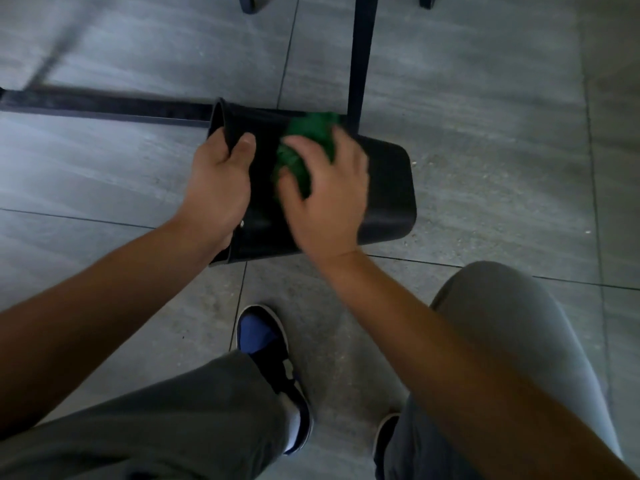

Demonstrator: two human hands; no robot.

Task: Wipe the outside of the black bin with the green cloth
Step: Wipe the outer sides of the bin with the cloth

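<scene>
The black bin (388, 188) lies on its side on the tiled floor (485, 98), mouth to my left and base to my right, just in front of my feet. The green cloth (304, 147) is bunched on its upper wall, near the middle. My right hand (325, 199) lies spread over the cloth, fingers fairly straight and pressing it flat against the plastic (its outline is blurred, so I judge it is mid-stroke). My left hand (218, 181) clamps the rim at the mouth, thumb on the outside and the fingers curled over the edge, holding the bin steady.

To do this step well, I think I should keep the rim pinned so the bin cannot roll, run the cloth in long overlapping passes from mouth to base, then turn the bin to bring the hidden sides up, since the wall against the floor cannot be reached as it lies.

A dark metal frame leg (360, 64) stands just behind the bin, close enough to catch my knuckles. My blue shoe (259, 334) is nearest me. I can read no brand, label or writing on anything here
</scene>
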